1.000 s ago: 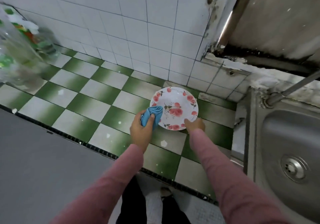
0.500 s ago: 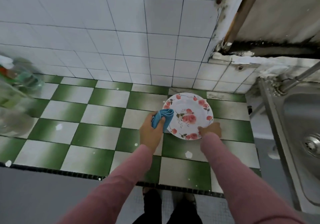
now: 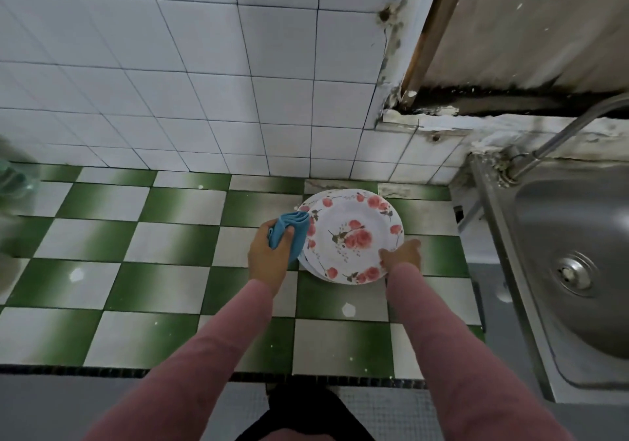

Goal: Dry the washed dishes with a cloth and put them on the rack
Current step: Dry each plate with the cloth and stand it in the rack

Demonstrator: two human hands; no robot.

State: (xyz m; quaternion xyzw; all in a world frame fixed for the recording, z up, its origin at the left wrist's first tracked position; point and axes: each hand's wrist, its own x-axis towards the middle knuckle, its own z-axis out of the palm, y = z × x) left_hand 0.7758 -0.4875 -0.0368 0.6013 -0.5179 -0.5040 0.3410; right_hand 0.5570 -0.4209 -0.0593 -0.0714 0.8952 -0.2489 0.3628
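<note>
Left grip: your left hand (image 3: 269, 260) curled round the blue cloth (image 3: 289, 233), held against the left rim of the plate (image 3: 350, 236).
Right grip: your right hand (image 3: 401, 253) pinched the plate's near right rim.
Plate: over the checkered tabletop (image 3: 170, 236), near the tiled wall (image 3: 238, 100).

One camera, worn on my head, looking forward and down.

It tips steeply over the checked counter (image 3: 170, 243) from close range: my left hand (image 3: 272, 256) and right hand (image 3: 401, 255) sit mid-frame, my sleeves (image 3: 190, 355) fill the bottom, the tiled wall (image 3: 204, 83) fills the top, and the sink (image 3: 544, 222) runs off the right edge.
</note>
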